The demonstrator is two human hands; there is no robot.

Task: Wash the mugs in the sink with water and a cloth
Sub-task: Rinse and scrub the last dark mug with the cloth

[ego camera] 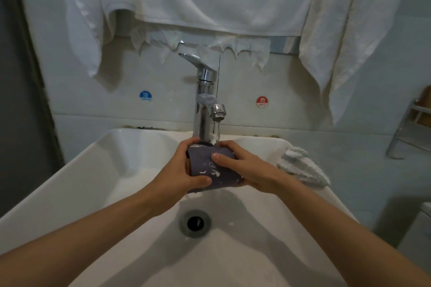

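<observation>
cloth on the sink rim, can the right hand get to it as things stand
Probably yes. The cloth lies on the sink rim right beside the right hand, nothing between them. That hand grips the mug, so it must let go first; the left hand also holds it.

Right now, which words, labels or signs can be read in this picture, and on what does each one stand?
"冷 COLD": blue round sticker on the wall, left of the tap.
"热 HOT": red round sticker on the wall, right of the tap.
White marks on the mug: too blurred to read.
</observation>
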